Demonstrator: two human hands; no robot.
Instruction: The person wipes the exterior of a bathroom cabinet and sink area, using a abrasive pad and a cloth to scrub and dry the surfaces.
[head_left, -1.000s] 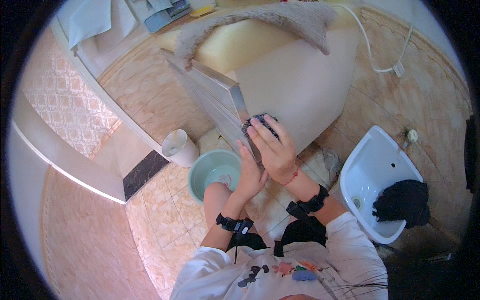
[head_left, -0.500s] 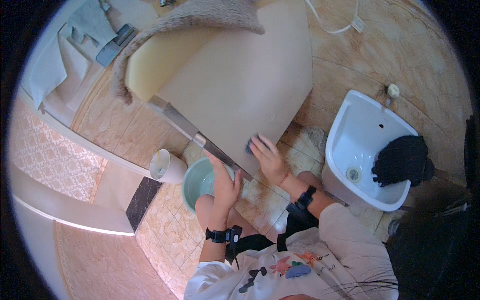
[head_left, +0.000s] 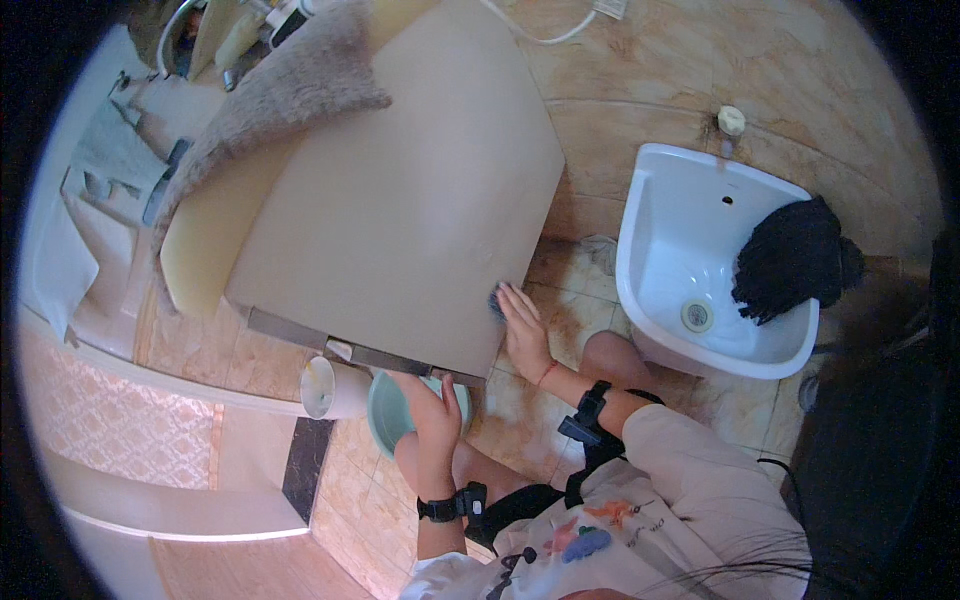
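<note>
In front of me stands a large beige panel [head_left: 400, 200] with a dark metallic strip [head_left: 385, 357] along its near edge. My right hand [head_left: 525, 330] is closed on a small dark scrubber [head_left: 496, 301] and presses it to the panel's surface by the right edge. The fingers partly hide the scrubber. At the near edge, my left hand [head_left: 433, 405] grips the strip near its right end, thumb up against it and some fingers hidden. A grey plush cover [head_left: 285, 95] lies folded back over the panel's far left side.
Right of the panel stands a white sink [head_left: 665, 240] with a black cloth [head_left: 795, 260] draped over its rim. Below the strip are a green basin [head_left: 387, 415] and a white bucket [head_left: 345, 388]. A white cable [head_left: 550, 40] hangs at the far wall.
The view has turned, so panel and sink appear rotated counterclockwise. My right hand with the scrubber is slightly farther from the strip, along the right edge. My left hand remains at the strip.
</note>
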